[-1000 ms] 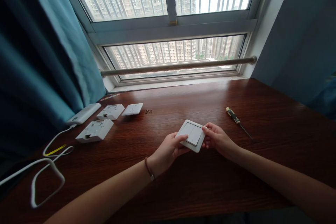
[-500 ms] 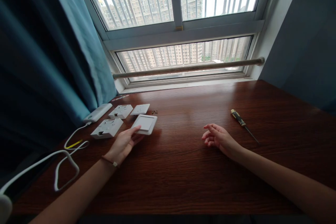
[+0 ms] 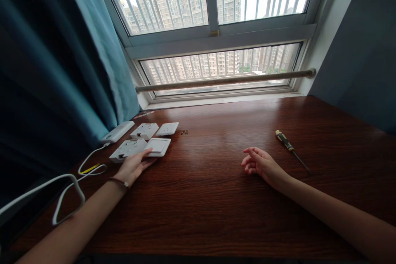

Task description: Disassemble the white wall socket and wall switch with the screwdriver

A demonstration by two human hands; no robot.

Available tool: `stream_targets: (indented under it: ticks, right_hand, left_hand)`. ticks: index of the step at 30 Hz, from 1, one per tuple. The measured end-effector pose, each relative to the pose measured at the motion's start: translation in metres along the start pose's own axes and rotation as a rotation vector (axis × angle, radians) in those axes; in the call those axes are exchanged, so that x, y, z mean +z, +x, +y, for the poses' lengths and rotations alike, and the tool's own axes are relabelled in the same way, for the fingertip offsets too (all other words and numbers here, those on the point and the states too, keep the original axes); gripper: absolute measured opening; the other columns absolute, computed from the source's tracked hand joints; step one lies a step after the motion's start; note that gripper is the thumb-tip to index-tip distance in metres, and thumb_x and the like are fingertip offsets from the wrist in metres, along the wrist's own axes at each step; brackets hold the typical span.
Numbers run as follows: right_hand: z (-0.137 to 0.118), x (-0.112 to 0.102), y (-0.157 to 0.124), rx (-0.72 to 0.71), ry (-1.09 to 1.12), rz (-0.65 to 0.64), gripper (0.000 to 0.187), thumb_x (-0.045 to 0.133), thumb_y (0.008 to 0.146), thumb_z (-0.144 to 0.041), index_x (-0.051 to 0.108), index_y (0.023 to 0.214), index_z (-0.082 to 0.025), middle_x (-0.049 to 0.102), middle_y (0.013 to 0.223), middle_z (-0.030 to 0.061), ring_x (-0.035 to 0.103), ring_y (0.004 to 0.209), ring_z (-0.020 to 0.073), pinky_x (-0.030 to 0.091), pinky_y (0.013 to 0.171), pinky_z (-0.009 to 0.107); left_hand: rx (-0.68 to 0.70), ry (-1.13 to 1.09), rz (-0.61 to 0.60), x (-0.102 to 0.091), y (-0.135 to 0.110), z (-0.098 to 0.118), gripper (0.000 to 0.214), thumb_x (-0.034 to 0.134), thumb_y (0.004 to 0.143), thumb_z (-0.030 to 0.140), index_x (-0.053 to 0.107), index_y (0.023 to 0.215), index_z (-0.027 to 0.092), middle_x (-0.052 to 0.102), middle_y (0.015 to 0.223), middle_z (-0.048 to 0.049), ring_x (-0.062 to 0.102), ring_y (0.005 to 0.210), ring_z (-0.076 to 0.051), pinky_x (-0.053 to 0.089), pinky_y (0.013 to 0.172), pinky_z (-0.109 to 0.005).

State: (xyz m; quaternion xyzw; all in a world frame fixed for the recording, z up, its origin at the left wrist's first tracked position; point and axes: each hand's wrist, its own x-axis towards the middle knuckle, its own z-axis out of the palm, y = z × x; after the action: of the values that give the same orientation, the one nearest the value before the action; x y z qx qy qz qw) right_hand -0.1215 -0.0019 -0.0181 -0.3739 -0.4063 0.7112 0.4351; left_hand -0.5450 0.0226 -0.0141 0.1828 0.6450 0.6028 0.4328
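My left hand (image 3: 136, 166) is closed on the near edge of a white wall switch panel (image 3: 160, 146), thumb on top and fingers underneath. The panel is beside a white mounting box (image 3: 128, 149) and overlaps its right side in the view. Behind them sit a second white box (image 3: 145, 130) and a white socket panel (image 3: 167, 128). Several small screws (image 3: 184, 132) lie to the right of that panel. My right hand (image 3: 261, 163) rests on the table, loosely curled, with fingers apart and nothing held. To its right lies a screwdriver (image 3: 285, 140).
At the left, a white power strip (image 3: 118, 132) lies by the blue curtain (image 3: 102, 49), its white cable (image 3: 69, 177) looping past my left forearm. A yellow strip (image 3: 89, 169) lies by the cable. A rail (image 3: 229, 79) crosses the window behind the brown table (image 3: 204, 206).
My left hand has moved the switch panel left, closer to the near mounting box. My right hand stays in place on the table. The view has shifted slightly.
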Motion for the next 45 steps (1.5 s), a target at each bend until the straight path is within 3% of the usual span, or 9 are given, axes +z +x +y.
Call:
stream_targets:
  ticks: [9,21,45]
  right_hand:
    - [0.0,0.0,0.0,0.008,0.002,0.003,0.036,0.062,0.073,-0.046,0.044,0.087,-0.019,0.064,0.063,0.0008,0.057,0.049,0.0091,0.042,0.047,0.019]
    - [0.002,0.0,0.0,0.001,-0.002,-0.005,0.034,0.061,0.075,-0.044,0.043,0.088,-0.018,0.065,0.064,0.0012,0.057,0.05,0.0084,0.042,0.047,0.018]
    - [0.003,-0.003,0.001,-0.005,-0.004,-0.02,0.033,0.06,0.077,-0.043,0.043,0.089,-0.018,0.065,0.065,0.0016,0.058,0.051,0.0083,0.043,0.048,0.018]
  left_hand:
    - [0.005,0.192,-0.025,-0.01,0.006,0.006,0.015,0.066,0.07,0.007,0.062,0.085,0.009,0.068,0.07,-0.0069,0.065,0.058,-0.017,0.057,0.051,-0.028]
    - [0.074,0.225,-0.013,-0.016,0.015,0.0,0.007,0.068,0.067,0.004,0.064,0.072,0.006,0.069,0.076,-0.008,0.065,0.064,-0.011,0.055,0.055,-0.014]
    - [0.036,0.175,-0.049,-0.019,0.011,0.001,0.007,0.062,0.075,0.006,0.06,0.082,0.006,0.066,0.079,-0.0029,0.062,0.072,-0.01,0.054,0.063,-0.018]
